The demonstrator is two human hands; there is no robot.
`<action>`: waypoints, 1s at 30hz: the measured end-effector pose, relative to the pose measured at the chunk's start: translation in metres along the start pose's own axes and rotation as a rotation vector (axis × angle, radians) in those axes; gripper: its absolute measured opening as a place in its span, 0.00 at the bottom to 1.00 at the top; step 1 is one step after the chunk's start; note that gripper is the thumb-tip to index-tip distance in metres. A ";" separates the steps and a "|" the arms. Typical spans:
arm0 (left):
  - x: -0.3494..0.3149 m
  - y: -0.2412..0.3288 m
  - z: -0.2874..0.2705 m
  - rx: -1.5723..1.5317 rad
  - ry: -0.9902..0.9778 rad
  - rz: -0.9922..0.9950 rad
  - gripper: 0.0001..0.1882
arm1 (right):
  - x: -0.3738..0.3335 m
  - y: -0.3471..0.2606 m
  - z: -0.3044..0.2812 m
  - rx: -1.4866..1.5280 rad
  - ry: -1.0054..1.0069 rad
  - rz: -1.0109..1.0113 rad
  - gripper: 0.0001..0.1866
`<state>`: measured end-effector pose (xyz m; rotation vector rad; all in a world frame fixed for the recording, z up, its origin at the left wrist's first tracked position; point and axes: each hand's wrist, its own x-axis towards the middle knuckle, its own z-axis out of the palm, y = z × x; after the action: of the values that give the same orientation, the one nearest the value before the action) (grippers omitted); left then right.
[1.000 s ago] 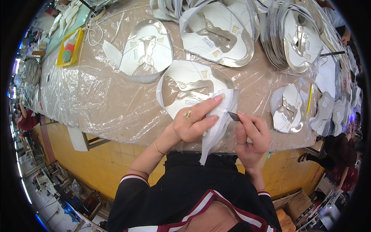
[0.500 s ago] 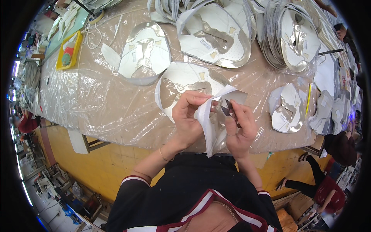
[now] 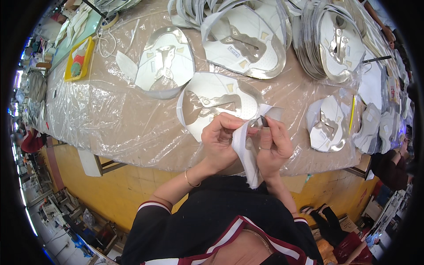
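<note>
Above the table's near edge, a white and silver shoe upper (image 3: 244, 148) is held folded, its pale lining edge facing up. My left hand (image 3: 219, 143) is closed on its left side, thumb and fingers pinching the rim. In my right hand (image 3: 276, 143) the fingers are closed round a small dark pointed tool (image 3: 264, 120), its tip at the upper's edge; whether it is a pair of thread snips is too small to tell. Just beyond my hands another upper (image 3: 212, 90) lies flat, and one more upper (image 3: 165, 62) lies farther left.
Wrinkled clear plastic covers the brown table (image 3: 110, 115). Stacks of uppers (image 3: 342, 44) stand at the far right, with more uppers (image 3: 245, 42) at the back. A yellow tray (image 3: 79, 58) sits far left, a yellow stick (image 3: 352, 115) at right. Another person (image 3: 340, 236) is at lower right.
Both hands have come slightly nearer me, and the upper has turned, its lower end shifting right. The tool now points more upright. The person at lower right has moved closer.
</note>
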<state>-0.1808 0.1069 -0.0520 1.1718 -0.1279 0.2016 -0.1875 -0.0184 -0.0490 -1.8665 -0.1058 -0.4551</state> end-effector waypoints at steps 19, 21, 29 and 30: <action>0.031 0.019 -0.004 -0.090 0.113 -0.525 0.31 | 0.052 -0.038 -0.062 -0.391 -0.112 -0.112 0.20; 0.033 0.021 -0.008 -0.076 0.010 -0.600 0.32 | 0.053 -0.039 -0.065 -0.376 -0.135 -0.102 0.20; 0.035 0.033 -0.006 0.116 -0.238 -0.565 0.33 | 0.045 -0.027 -0.062 -0.323 -0.316 -0.020 0.19; 0.034 0.033 -0.005 0.125 -0.246 -0.547 0.33 | 0.044 -0.026 -0.063 -0.321 -0.341 -0.015 0.18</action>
<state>-0.1554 0.1270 -0.0169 1.3100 -0.0066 -0.4224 -0.1702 -0.0745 0.0069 -2.2491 -0.2898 -0.1651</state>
